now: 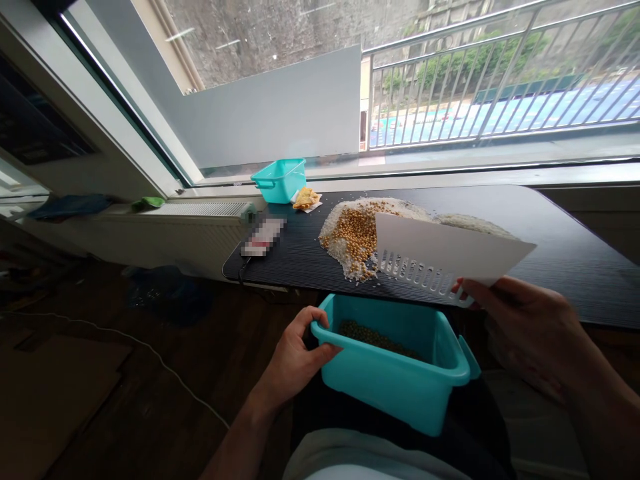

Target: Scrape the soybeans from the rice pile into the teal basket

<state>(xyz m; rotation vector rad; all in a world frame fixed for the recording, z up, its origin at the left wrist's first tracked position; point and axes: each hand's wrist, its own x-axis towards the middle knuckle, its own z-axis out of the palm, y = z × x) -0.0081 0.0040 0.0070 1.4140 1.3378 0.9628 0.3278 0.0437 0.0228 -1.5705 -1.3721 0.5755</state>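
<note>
My left hand (303, 350) grips the left rim of a teal plastic bin (385, 373), thumb over the front edge. The bin is at my lap, just below the table's near edge, and small dark green beans (373, 335) lie on its floor. My right hand (525, 317) is closed on a white slotted sheet (445, 250), held by its lower right part. The sheet is tilted above the table edge, its slots toward the bin. Behind its left end spreads a pile of yellow beans (357, 233) on white grains (340, 257); the sheet hides part of it.
On the dark table (300, 257), a second teal bin (285, 180) stands by the window with a crumpled yellow cloth-like item (306, 198) beside it. A blurred-out flat object (264, 237) lies at the left end, a cord below it. A radiator (210, 212) is further left.
</note>
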